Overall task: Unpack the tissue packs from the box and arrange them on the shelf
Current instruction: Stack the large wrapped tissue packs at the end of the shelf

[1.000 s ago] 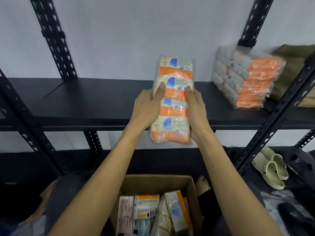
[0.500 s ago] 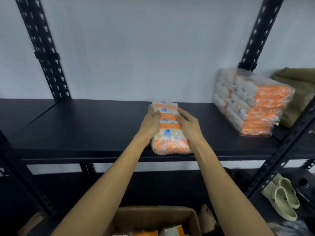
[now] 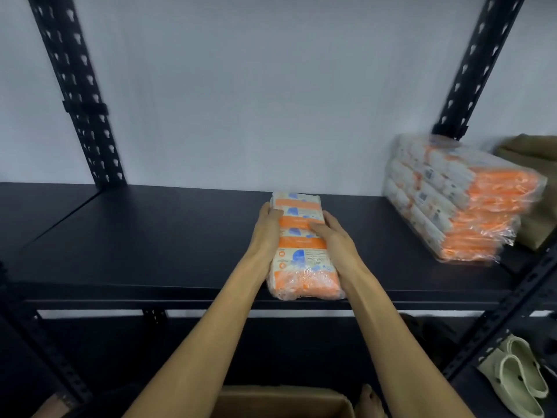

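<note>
We note our left hand (image 3: 266, 233) and right hand (image 3: 333, 239) clasping, fingers curled, the long sides of a tissue pack (image 3: 303, 248) lying flat near the front edge of the black shelf (image 3: 150, 251), well apart from the wrapped stack (image 3: 458, 197) at right, cardboard box (image 3: 280, 402) below.

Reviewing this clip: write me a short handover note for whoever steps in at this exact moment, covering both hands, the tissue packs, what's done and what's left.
Left hand: holds the left side of the tissue pack.
Right hand: grip on its right side, fingers over the top.
The pack lies flat on the black shelf, its near end at the front edge.
Done: a wrapped stack of packs already sits at the shelf's right.
Left: let go of this pack and line it up. Only the cardboard box rim shows at the bottom, so I cannot tell how many packs remain.
</note>
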The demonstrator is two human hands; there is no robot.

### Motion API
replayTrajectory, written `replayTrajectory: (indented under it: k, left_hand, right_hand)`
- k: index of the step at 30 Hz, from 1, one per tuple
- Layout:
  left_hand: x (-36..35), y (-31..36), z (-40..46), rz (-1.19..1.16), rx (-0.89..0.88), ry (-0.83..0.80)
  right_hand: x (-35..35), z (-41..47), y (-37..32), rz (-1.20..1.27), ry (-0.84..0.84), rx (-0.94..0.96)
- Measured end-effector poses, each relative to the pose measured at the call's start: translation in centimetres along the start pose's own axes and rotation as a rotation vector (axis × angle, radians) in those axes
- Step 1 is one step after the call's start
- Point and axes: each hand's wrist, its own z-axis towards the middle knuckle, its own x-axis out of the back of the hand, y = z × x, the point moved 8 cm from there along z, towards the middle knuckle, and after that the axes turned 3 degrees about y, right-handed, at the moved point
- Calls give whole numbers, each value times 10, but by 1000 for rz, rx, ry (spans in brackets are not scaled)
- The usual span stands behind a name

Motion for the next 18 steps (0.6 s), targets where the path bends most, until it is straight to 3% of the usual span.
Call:
replayTrajectory:
  k: [8, 12, 15, 18]
  left_hand:
    - [-1, -1, -2, 122, -160, -70]
    - [-4, 9, -6, 502, -291, -157]
    - [-2, 21, -5, 753, -287, -200]
    - [1, 35, -8, 802, -330, -155]
  right_hand:
    - [-3, 1, 1, -84, -51, 30]
    - [-8, -1, -2, -190, -195, 14]
    - [-9, -6, -9, -351, -280, 10]
    - [-4, -8, -22, -447, -251, 47]
